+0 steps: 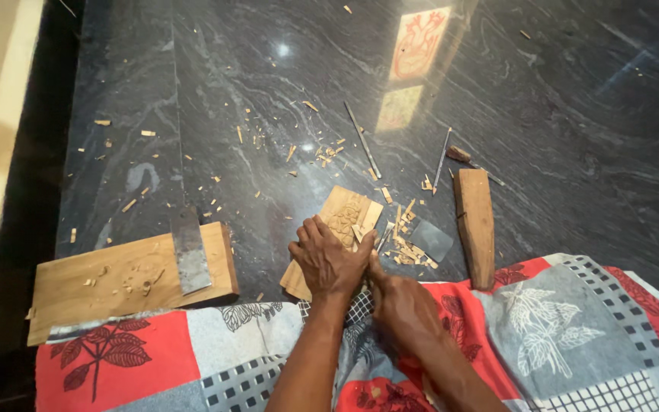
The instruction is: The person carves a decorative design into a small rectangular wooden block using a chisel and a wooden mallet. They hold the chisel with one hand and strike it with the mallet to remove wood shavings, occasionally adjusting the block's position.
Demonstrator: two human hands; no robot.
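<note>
Dark polished stone floor [215,69] strewn with wood chips lies below me. My left hand [329,259] presses flat, fingers spread, on the small carved pale wooden panel [348,217]; my right hand [406,309] is clenched beside it, its contents hidden. A thick wooden block [127,278] lies left.

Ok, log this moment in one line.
left hand: pressing carved wood panel | right hand: grip on carving tool, mostly hidden | floor: wood chips
</note>
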